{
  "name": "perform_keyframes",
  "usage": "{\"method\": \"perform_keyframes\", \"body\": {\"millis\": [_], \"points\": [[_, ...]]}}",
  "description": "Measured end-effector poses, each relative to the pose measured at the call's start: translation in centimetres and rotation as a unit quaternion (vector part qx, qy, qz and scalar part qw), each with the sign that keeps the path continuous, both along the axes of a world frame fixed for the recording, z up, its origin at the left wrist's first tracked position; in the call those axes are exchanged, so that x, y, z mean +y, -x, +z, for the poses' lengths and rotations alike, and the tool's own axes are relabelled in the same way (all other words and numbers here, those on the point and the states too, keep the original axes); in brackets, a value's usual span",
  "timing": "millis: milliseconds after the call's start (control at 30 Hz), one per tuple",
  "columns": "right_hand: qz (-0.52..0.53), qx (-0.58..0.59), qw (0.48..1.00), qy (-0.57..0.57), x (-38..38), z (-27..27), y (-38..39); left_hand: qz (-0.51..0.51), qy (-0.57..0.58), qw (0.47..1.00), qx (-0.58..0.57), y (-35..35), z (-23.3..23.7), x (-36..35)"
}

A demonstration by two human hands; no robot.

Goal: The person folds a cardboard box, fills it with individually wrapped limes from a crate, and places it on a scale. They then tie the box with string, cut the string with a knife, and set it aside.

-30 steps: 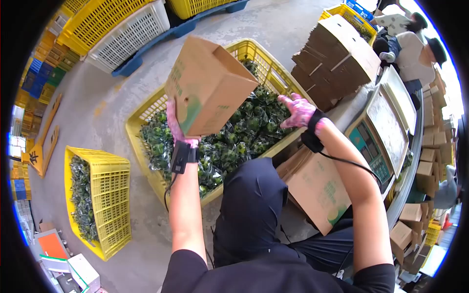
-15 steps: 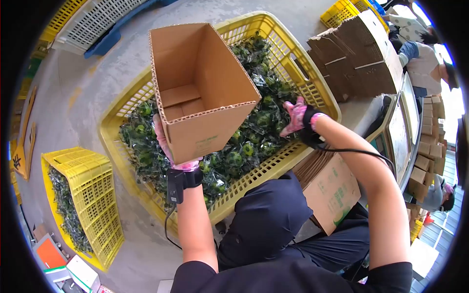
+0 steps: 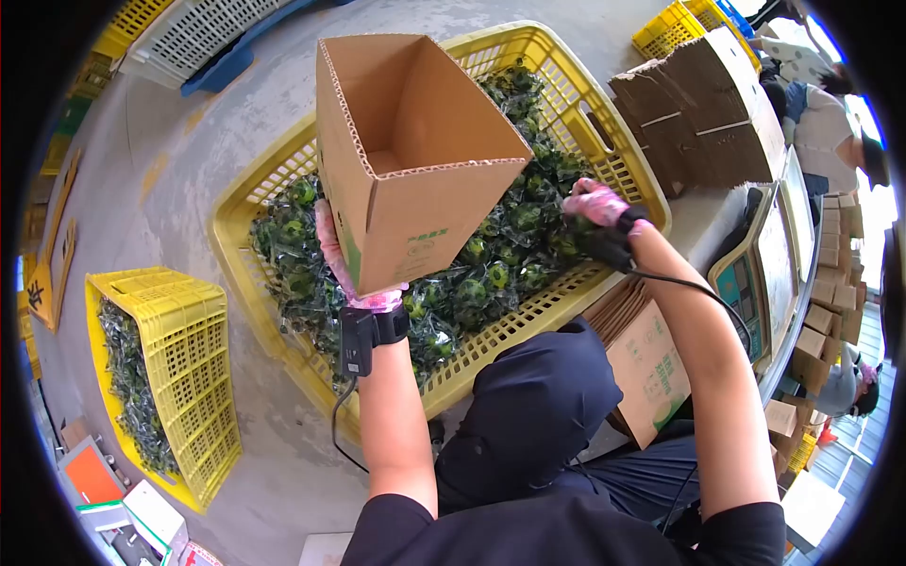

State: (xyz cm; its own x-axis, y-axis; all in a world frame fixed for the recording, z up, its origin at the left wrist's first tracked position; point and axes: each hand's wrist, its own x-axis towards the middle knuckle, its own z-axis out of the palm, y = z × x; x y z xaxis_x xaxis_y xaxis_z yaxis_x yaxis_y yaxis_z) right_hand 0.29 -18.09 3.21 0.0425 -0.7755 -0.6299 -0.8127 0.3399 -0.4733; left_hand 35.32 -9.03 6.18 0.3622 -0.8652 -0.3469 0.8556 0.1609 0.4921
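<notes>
An open, empty cardboard box [image 3: 429,226] is held tilted over a large yellow crate [image 3: 472,368] full of green fruit in clear plastic wrap [image 3: 477,283]. My left hand [image 3: 354,274], in a pink patterned glove, supports the box from below and at its left side. To the right, my right hand [image 3: 601,203], also in a pink glove, is over the wrapped fruit with its fingers drawn together. Whether it holds a fruit cannot be made out. Both wrists carry black devices with cables.
A smaller yellow crate [image 3: 193,377] of wrapped fruit stands at left. Flattened cartons [image 3: 651,373] lie by my knee. A large torn carton [image 3: 694,118] and a scale [image 3: 741,283] are at right. Other people [image 3: 821,127] are at the far right.
My right hand has gone from spread fingers to closed ones over the fruit. The box in my left hand has turned slightly and its inside shows less. The whole view has shifted a little.
</notes>
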Motion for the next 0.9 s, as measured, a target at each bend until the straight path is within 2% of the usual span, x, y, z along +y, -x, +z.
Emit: {"method": "perform_keyframes", "body": {"millis": [33, 67, 100, 133, 167, 200, 233, 300, 333, 367, 400, 433, 533, 567, 633, 667, 700, 733, 767, 800, 833, 867, 900], "points": [[-0.040, -0.092, 0.995, 0.003, 0.5, 1.8, 2.1, -0.004, -0.013, 1.000, -0.022, 0.1, 0.0, 0.0], [-0.021, -0.192, 0.980, 0.043, 0.2, 2.6, 2.6, -0.012, -0.006, 1.000, -0.007, 0.5, 0.1, -0.2], [-0.001, -0.289, 0.954, 0.086, -0.1, 3.6, 3.2, -0.064, 0.064, 0.985, 0.143, 0.6, 0.2, -0.3], [-0.166, -0.397, 0.902, 0.000, 0.5, 4.6, 3.9, -0.088, 0.062, 0.983, 0.149, 0.8, 0.2, -0.2], [-0.320, -0.491, 0.806, -0.085, 1.4, 8.3, 1.9, -0.095, 0.070, 0.981, 0.152, 0.9, 0.5, -0.2], [-0.238, -0.574, 0.783, -0.027, 0.6, 6.4, 3.2, -0.126, 0.082, 0.968, 0.200, 1.0, 0.8, -0.1], [-0.273, -0.610, 0.744, -0.027, 1.1, 9.6, 1.7, -0.155, 0.095, 0.952, 0.245, 1.0, 1.2, 0.0], [-0.244, -0.683, 0.679, 0.116, 1.4, 12.3, -0.9, -0.144, 0.089, 0.960, 0.223, 1.1, 0.9, -0.1], [-0.258, -0.744, 0.616, -0.007, 0.3, 14.1, -0.9, -0.122, 0.055, 0.977, 0.168, 1.2, 0.9, -0.3], [-0.209, -0.736, 0.636, 0.100, 0.3, 14.6, -1.1, -0.096, 0.021, 0.989, 0.112, 1.1, 0.7, -0.3], [-0.204, -0.740, 0.633, 0.100, 0.3, 15.8, -1.3, -0.108, 0.029, 0.989, 0.096, 1.1, 0.4, -0.3], [-0.289, -0.658, 0.686, 0.109, 0.4, 17.2, -1.6, -0.104, 0.033, 0.990, 0.092, 1.0, 0.2, -0.2], [-0.266, -0.606, 0.736, 0.145, 0.8, 18.1, -4.8, -0.147, 0.060, 0.983, 0.097, 2.0, 0.0, 0.0], [-0.321, -0.734, 0.597, -0.039, 0.7, 19.0, -5.7, -0.143, 0.061, 0.984, 0.092, 2.1, 0.0, 0.0], [-0.201, -0.698, 0.687, 0.010, 0.5, 18.9, -7.4, -0.143, 0.087, 0.982, 0.083, 2.6, -0.3, 0.3], [-0.117, -0.548, 0.811, 0.168, 1.0, 19.7, -9.1, -0.138, 0.074, 0.986, 0.064, 2.8, 0.3, 0.4], [-0.027, -0.359, 0.879, 0.314, 1.4, 19.8, -10.6, -0.139, 0.070, 0.986, 0.064, 2.9, -0.3, 0.5], [0.076, -0.277, 0.844, 0.452, 1.7, 18.9, -12.1, -0.149, 0.052, 0.987, 0.040, 3.2, -1.0, 0.6], [0.175, -0.182, 0.778, 0.575, 1.9, 17.4, -13.0, -0.163, 0.036, 0.986, 0.015, 3.5, -1.4, 0.6], [0.125, -0.339, 0.797, 0.484, 2.7, 16.1, -13.7, -0.145, 0.026, 0.989, -0.009, 4.1, -0.7, 0.5], [0.209, -0.262, 0.770, 0.543, 1.3, 15.0, -14.0, -0.152, 0.021, 0.988, -0.007, 4.1, -0.3, 0.3], [0.257, -0.260, 0.750, 0.552, 0.6, 16.9, -12.6, -0.155, 0.036, 0.983, 0.093, 3.8, -0.2, 0.2], [0.211, -0.310, 0.784, 0.495, 0.4, 20.0, -11.5, -0.154, 0.049, 0.968, 0.192, 3.1, -0.5, 0.1]]}}
